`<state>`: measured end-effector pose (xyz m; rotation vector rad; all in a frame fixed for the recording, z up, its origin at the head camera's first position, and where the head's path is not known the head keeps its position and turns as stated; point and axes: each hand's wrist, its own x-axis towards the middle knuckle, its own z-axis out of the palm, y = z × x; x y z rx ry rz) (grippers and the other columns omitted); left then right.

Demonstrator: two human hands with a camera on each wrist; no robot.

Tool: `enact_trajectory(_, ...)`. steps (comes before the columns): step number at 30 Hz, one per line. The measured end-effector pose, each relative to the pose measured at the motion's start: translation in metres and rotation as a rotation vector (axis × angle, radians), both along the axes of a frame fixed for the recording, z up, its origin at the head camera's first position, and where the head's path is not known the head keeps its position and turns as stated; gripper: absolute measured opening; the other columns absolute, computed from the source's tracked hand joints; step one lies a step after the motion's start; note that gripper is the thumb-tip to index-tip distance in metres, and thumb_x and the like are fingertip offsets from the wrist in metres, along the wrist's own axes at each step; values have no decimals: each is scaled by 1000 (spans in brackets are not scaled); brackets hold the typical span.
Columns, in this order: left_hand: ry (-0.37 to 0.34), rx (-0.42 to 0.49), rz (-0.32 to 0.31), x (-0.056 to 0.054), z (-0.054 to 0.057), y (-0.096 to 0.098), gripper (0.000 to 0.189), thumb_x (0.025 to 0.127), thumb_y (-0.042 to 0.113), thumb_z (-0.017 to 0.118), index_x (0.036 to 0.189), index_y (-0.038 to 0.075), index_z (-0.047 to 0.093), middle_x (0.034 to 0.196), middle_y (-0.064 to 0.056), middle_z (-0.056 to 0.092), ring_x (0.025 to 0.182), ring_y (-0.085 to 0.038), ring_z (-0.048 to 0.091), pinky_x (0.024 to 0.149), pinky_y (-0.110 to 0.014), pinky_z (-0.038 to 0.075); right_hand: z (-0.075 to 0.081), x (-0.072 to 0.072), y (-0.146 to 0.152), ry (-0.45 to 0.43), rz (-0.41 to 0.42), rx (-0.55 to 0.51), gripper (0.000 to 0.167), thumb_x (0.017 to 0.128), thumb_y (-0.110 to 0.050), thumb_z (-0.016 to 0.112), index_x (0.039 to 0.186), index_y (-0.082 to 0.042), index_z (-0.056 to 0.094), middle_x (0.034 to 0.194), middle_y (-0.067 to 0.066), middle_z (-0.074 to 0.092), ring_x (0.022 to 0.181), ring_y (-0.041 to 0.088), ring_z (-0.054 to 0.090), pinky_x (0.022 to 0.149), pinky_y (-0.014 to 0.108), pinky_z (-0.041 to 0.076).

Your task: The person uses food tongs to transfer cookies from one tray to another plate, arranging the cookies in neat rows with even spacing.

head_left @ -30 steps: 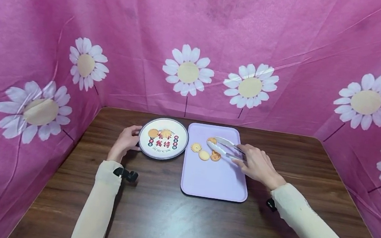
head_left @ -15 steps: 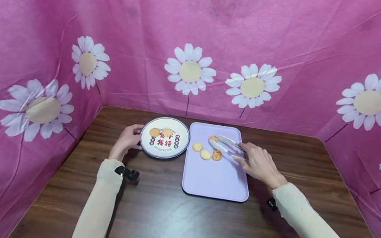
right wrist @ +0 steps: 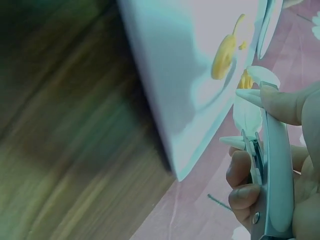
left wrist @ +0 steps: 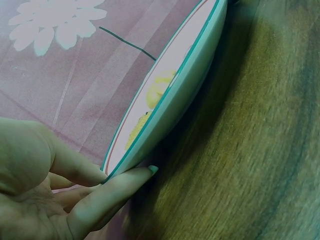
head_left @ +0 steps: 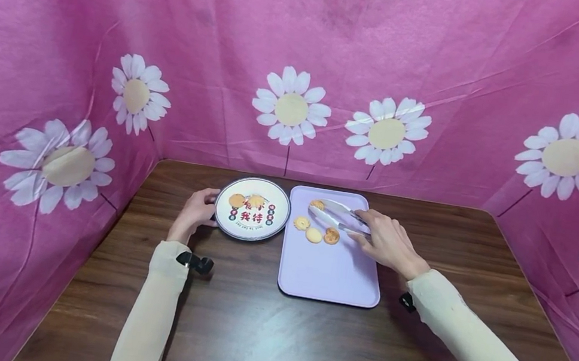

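Observation:
My left hand (head_left: 196, 211) pinches the near-left rim of a white plate (head_left: 274, 193) with red lettering, thumb on top and fingers beneath in the left wrist view. On that plate lie a round cookie (head_left: 237, 200) and a paler cookie (head_left: 256, 201). A pair of tongs (head_left: 329, 220) with white tips is gripped in my right hand (head_left: 390, 242). Between the tips sits a golden cookie (head_left: 317, 204), over the far part of the purple tray (head_left: 332, 273). Three more rest on the tray: a flower-shaped cookie (head_left: 302, 223), a pale oval cookie (head_left: 314, 235) and a browner cookie (head_left: 332, 236).
Plate and tray stand side by side, rims close together, toward the far edge of the brown wooden table (head_left: 245, 319). A pink cloth (head_left: 217, 63) with white daisies hangs behind the table and at both sides.
The tongs have closed in on the golden cookie and carried it slightly left and away from the browner one. My left hand stays at the plate's rim. The head view has shifted slightly.

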<state>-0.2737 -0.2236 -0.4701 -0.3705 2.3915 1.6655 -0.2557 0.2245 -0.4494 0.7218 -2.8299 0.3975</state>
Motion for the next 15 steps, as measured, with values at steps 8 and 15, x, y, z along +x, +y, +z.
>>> enact_trajectory(8, 3, 10, 0, 0, 0, 0, 63, 97, -6, 42, 159, 2, 38, 151, -27, 48, 101, -26, 62, 65, -25, 66, 5, -7, -20, 13, 35, 9, 54, 93, -37, 76, 136, -8, 65, 117, 15, 74, 77, 30, 67, 58, 50, 60)
enact_trajectory(15, 4, 3, -2, 1, 0, 0, 62, 97, -6, 42, 159, 2, 38, 151, -28, 48, 100, -26, 62, 64, -25, 65, 7, -14, -42, 4, 56, -26, 55, 92, -36, 78, 137, -9, 65, 117, 13, 75, 79, 29, 66, 62, 50, 60)
